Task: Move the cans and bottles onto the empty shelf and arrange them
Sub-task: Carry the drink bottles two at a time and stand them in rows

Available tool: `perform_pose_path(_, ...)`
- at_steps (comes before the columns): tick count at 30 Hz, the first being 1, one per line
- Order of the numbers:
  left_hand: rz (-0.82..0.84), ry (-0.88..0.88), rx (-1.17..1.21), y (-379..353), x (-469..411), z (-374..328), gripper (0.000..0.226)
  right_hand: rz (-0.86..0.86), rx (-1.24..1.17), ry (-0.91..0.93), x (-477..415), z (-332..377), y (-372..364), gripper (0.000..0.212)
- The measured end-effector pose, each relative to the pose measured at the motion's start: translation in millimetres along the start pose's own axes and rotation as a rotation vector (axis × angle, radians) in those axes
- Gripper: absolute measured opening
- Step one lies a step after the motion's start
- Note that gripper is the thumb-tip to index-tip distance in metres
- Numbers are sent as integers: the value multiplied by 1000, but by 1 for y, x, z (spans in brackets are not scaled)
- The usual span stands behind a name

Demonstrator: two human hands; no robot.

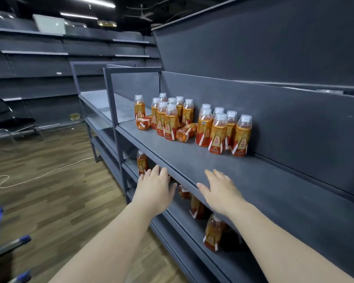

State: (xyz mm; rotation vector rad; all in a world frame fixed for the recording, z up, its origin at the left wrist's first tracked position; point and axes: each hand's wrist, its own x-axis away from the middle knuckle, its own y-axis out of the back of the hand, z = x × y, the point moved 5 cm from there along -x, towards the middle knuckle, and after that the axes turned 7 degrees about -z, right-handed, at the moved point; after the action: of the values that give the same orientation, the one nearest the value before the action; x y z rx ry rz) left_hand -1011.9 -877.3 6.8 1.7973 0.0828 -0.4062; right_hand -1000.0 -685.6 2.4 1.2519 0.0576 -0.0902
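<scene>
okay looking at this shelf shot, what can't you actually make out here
- Head view: bottles on the lower shelf are partly hidden by the upper shelf and both forearms, so no count.
- Left hand: fingertips go under the shelf edge; contact unclear.
- Rear bottles in the upright cluster: blocked by the front ones.

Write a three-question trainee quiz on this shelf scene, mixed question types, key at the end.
1. True or false: every bottle on the upper shelf stands upright.
2. Which hand reaches under that shelf's front edge: A) left hand B) right hand?
3. Fill in: the bottle nearest the camera sits on the ____ shelf.

Key: 1. False, two lie on their sides, one and another. 2. A; both hands look open and hold nothing. 3. Lower.
</scene>
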Motion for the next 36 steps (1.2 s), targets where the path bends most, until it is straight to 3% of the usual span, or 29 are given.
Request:
perform_pose_path(21, 125, -209, 88, -103, -214, -32, 53, -66, -44, -279, -172, -69, -12, 73)
perform_pose_path(31, 143, -221, 419, -149, -320, -34, 46, -304, -251, -545, -244, -86, -18, 91)
perform_pose_path(36, 90, -139, 554, -163, -353, -42, 71, -434, -357, -652, -271, -96, -23, 102)
